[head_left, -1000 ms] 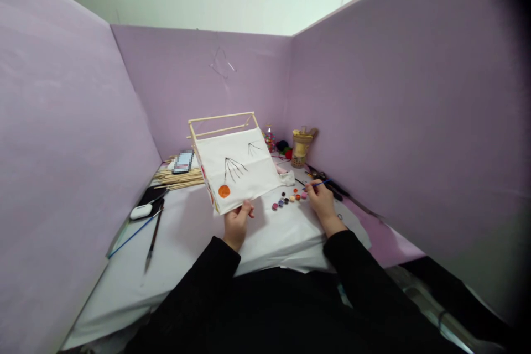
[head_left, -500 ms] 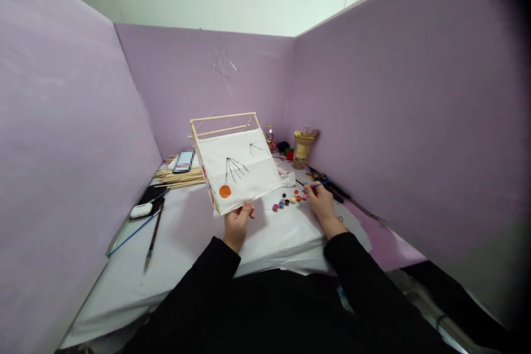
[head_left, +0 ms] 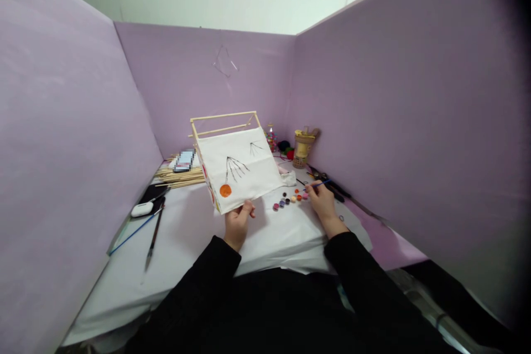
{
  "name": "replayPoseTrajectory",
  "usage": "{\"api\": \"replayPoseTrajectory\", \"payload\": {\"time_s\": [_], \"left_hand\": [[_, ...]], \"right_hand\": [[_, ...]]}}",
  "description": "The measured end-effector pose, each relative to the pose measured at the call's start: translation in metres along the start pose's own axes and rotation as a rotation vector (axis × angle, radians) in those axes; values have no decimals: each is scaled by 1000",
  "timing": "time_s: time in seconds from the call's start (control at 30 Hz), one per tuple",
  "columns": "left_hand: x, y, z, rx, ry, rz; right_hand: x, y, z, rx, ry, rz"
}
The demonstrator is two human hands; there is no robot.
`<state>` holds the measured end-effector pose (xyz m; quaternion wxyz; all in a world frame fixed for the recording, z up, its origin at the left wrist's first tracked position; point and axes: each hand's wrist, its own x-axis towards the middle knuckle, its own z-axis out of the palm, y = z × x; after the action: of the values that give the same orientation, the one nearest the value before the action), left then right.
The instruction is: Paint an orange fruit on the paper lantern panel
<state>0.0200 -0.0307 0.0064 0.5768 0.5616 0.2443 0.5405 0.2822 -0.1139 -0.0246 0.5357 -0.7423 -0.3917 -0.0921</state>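
Observation:
My left hand (head_left: 238, 225) grips the lower edge of a lantern frame (head_left: 249, 168) made of thin wooden sticks, with white cloth over its near side. The frame is held tilted above the table. On the cloth are an orange painted disc and two sets of dark fanned lines. My right hand (head_left: 322, 203) is closed around a thin blue paintbrush (head_left: 322, 183). Its tip end is by several small paint pots (head_left: 287, 201) in pink, purple, black, orange and cream, just left of the hand.
At left lie a large brush (head_left: 154, 235), a thin blue brush (head_left: 135, 234) and a white earbud case (head_left: 141, 209). Wooden sticks (head_left: 182, 178) and a phone (head_left: 184, 160) sit behind. A yellow container (head_left: 302, 149) and black-handled tools (head_left: 332, 188) stand along the right purple partition (head_left: 394, 94).
Almost nothing differs. The whole view has shifted very slightly; both hands, the lantern frame and the paintbrush keep their places.

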Motion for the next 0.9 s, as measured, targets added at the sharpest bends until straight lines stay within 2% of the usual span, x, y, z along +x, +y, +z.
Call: {"api": "replayPoseTrajectory", "payload": {"time_s": [0.9], "left_hand": [[-2,9,4,12,-2,-12]], "right_hand": [[0,5,1,-43,-18,-12]]}}
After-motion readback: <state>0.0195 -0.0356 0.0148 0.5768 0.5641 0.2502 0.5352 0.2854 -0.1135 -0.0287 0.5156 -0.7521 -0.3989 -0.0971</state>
